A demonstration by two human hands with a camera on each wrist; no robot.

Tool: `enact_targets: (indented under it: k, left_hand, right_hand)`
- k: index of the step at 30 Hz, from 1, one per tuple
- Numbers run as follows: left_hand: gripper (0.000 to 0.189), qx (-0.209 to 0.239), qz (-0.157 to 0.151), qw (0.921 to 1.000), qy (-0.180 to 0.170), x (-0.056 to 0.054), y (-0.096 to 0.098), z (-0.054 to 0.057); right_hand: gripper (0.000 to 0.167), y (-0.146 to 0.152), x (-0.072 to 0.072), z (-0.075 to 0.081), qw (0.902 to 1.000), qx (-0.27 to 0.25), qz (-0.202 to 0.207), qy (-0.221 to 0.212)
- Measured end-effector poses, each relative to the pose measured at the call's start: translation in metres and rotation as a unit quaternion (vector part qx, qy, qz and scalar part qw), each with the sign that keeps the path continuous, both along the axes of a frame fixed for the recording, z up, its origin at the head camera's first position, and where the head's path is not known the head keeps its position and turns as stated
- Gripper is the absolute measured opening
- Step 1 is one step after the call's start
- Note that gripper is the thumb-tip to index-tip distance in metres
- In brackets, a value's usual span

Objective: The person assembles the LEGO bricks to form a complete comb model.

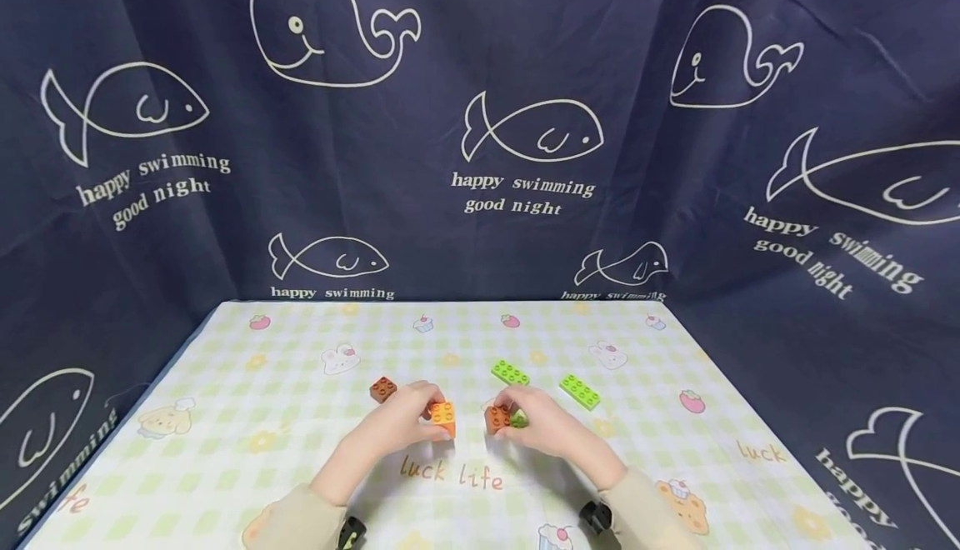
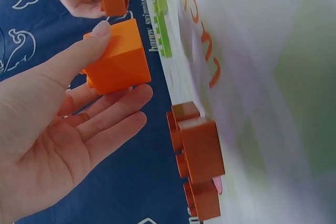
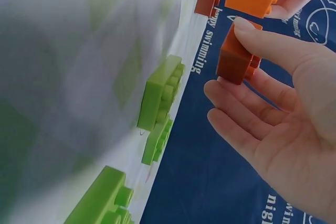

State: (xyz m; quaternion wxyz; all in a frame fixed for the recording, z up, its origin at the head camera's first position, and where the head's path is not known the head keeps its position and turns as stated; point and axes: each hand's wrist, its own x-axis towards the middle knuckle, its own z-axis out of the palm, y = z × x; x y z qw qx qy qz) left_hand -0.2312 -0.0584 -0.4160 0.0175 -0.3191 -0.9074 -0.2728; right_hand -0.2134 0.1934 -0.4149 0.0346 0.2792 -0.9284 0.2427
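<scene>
My left hand [image 1: 403,417] pinches an orange toy brick [image 1: 442,419] between thumb and fingers, its studs facing away in the left wrist view. Opposite it, a short gap away, my right hand [image 1: 546,422] pinches a reddish-brown brick [image 1: 497,420] by its sides. Both bricks are held over the table, as the wrist views show. A green brick [image 1: 519,420] shows partly behind the right fingers. Beyond the left hand lies a brown brick [image 1: 383,388]; the left wrist view shows more brown bricks [image 2: 202,150] there, largely hidden by the hand in the head view.
Two long green bricks, one behind the right hand [image 1: 511,372] and one farther right [image 1: 580,392], lie studs up on the table. A checked cloth with printed figures covers the table [image 1: 225,400]. A dark blue curtain [image 1: 420,225] hangs behind and at both sides.
</scene>
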Motion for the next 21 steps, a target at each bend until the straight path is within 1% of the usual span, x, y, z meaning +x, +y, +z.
enact_targets:
  k: [4,7,9,13,16,21]
  left_hand:
    - [0.039,-0.015,-0.001,0.9998,0.011,-0.002,0.008,-0.002]
    - [0.039,-0.023,-0.008,0.9997,0.011,-0.003,0.014,-0.003]
    - [0.039,-0.020,-0.017,0.9997,0.002,-0.003,0.017,-0.003]
    - [0.040,-0.011,-0.030,0.9994,-0.016,-0.003,0.021,-0.003]
    - [0.039,-0.008,-0.037,0.9991,-0.022,-0.002,0.024,-0.004]
    - [0.038,-0.016,-0.040,0.9987,-0.027,-0.002,0.031,-0.006]
  right_hand:
    - [0.035,0.005,0.001,0.002,0.9998,-0.013,-0.004,0.014]
    - [0.034,0.008,0.001,0.003,0.9996,-0.016,-0.011,0.020]
    - [0.033,0.010,0.002,0.003,0.9996,-0.017,-0.015,0.017]
    - [0.033,0.012,0.003,0.003,0.9995,-0.024,-0.013,0.014]
    - [0.033,0.013,0.002,0.002,0.9994,-0.030,-0.008,0.017]
    - [0.033,0.014,0.002,0.003,0.9989,-0.040,-0.006,0.024]
